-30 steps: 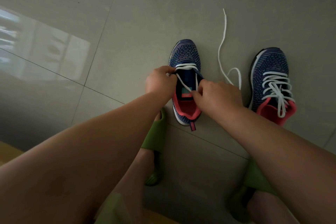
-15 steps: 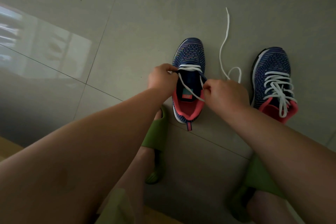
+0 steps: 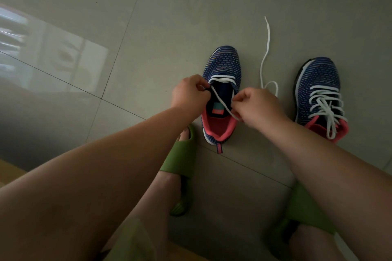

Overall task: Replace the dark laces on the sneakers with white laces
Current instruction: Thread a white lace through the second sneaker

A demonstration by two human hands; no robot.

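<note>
The white lace (image 3: 222, 103) is seen strung across the toe-end eyelets of the near sneaker (image 3: 221, 99), and from there one strand is drawn slantwise over the open tongue, from the sneaker's left eyelet row down toward its right side near the pink collar. That strand is pinched in the right hand (image 3: 257, 107), whose fingers are curled tight round it just beside the sneaker's right edge. The other free end is trailed out over the floor (image 3: 148, 27) beyond the sneaker's right side, looping once and then running away past the toe.

The sneaker's long axis is laid almost straight away from the person, toe far, heel near. The left hand (image 3: 189, 95) is closed on the sneaker's left eyelet edge, fingers curled at the point where the strand comes out; whether the lace itself or only the upper is gripped there cannot be told.

The coming move is judged to turn on this: the held strand runs across the sneaker, left to right, so the next open eyelet on the right row lies just inward of the right hand, which is the nearer one for threading it.

Well to the right of the sneaker, the second sneaker (image 3: 320, 95) is seen fully laced in white. Near the sneaker's heel, a green slipper (image 3: 182, 154) is worn on a foot.
</note>
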